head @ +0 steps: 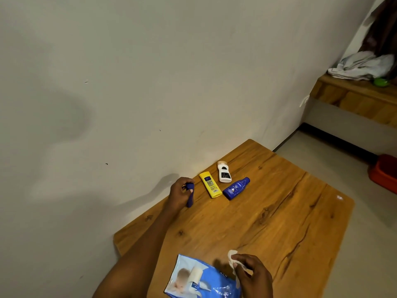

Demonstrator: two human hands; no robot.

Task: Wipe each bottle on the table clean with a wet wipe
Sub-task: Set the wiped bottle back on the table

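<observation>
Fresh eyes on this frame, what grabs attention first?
Three bottles lie clustered on the far side of the wooden table: yellow bottle, white bottle, blue Nivea bottle. Just left of them the left hand grips a dark blue bottle, while near the camera the right hand pinches a wet wipe beside the blue wipes pack.

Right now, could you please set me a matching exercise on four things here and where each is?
1. flat yellow plastic bottle
2. small white plastic bottle
3. slim dark-blue bottle
4. crumpled white wet wipe

A. pinched in the right hand
B. lying farthest from the person
C. gripped by the left hand
D. lying next to the left hand

Pairs: 1-D, 2-B, 3-C, 4-A
</observation>
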